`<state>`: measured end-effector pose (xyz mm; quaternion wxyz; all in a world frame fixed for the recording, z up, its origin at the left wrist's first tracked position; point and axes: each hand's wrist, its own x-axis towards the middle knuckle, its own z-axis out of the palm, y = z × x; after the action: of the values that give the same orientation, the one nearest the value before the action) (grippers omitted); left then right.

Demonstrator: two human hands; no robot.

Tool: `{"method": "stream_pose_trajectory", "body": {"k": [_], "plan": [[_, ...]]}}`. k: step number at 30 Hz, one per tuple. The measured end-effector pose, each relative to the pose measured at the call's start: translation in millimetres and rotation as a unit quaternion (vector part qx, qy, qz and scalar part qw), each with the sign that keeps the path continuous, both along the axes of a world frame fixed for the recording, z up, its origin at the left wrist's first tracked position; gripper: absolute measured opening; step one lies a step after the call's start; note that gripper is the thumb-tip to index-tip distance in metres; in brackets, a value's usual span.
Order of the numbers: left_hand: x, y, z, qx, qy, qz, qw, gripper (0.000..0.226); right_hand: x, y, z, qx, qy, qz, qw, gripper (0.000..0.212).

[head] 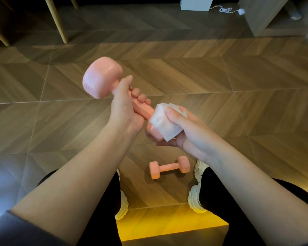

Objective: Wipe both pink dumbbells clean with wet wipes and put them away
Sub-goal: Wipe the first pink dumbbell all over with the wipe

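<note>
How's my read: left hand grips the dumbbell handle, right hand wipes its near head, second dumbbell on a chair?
No: head view shows the second dumbbell on the floor between the shoes. The left hand gripping the handle and right hand wiping the near head with the wet wipe stand.

The floor [220, 77] is laid in brown wood-look panels set in a chevron pattern, with thin pale joints. A pink dumbbell [169, 167] is seen lying on its side at lower centre, between two pale shoes [196, 201] planted on the floor. At upper left, slanted light wooden legs [56, 20] are stood on it. A white box [196, 3] is set at the top centre, with a white cable [225, 10] coiled just beside it. A wooden cabinet [267, 16] is placed at upper right. A yellow glow is cast across the bottom centre.
</note>
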<state>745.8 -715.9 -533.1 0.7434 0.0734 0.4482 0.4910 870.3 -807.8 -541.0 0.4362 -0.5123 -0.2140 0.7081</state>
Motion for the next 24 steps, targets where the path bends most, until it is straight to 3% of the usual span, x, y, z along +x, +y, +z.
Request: {"method": "stream_pose_trajectory", "body": {"k": [3,6,12,17,24], "plan": [[-1.8,2.6,0.1,-0.002,-0.011,0.009,1.000,0.028,8.0,-1.0,1.8,0.019,0.025,0.027,0.999,0.049],[-2.9,1.7,-0.8,-0.006,-0.011,0.011,1.000,0.029,3.6,-4.3,2.8,0.028,-0.033,0.049,0.998,0.062],[3.4,-4.7,-2.0,-0.008,-0.004,-0.010,1.000,0.030,-11.2,-3.3,1.5,-0.007,-0.115,-0.008,0.993,0.053],[4.2,-0.2,-1.0,-0.010,-0.020,-0.003,1.000,0.029,3.0,0.2,7.6,-0.002,-0.033,0.001,0.999,0.033],[-4.7,2.2,1.6,-0.003,-0.064,0.030,0.997,0.034,13.2,0.4,12.0,-0.048,0.088,0.095,0.990,0.059]]}}
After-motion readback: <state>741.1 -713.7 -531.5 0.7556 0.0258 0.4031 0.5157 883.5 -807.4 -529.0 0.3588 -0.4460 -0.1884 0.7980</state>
